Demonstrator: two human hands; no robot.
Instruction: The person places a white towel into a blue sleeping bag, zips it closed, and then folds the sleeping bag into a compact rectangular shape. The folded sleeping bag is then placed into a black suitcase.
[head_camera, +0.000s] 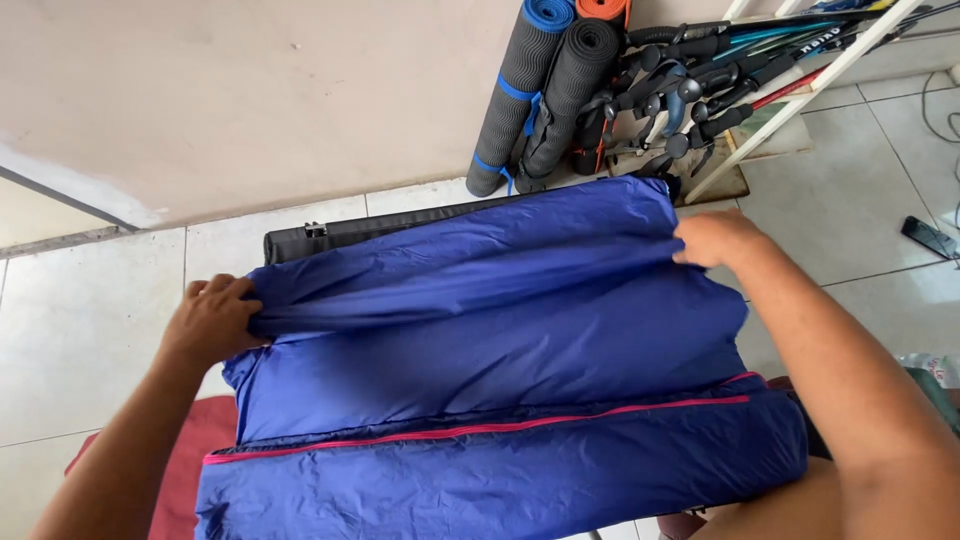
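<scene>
The fingers of the left hand (212, 318) are clamped on a bunched fold at the left edge of the blue sleeping bag (500, 370), knuckles up. The fingers of the right hand (712, 238) are pinched shut on the same fold at its right edge, so the fabric runs as a taut ridge between both hands. The bag is slick, puffy nylon, creased in long soft rolls, with a pink zipper line (480, 430) crossing its lower part. It lies spread directly below the camera, over a red cloth (190, 450) on the pale tiled floor (90, 330). Just behind it lies a long black case (340, 235). Further back, ribbed foam mats (545, 90) rolled into cylinders lean against the wall beside a bundle of trekking poles (700, 80).
</scene>
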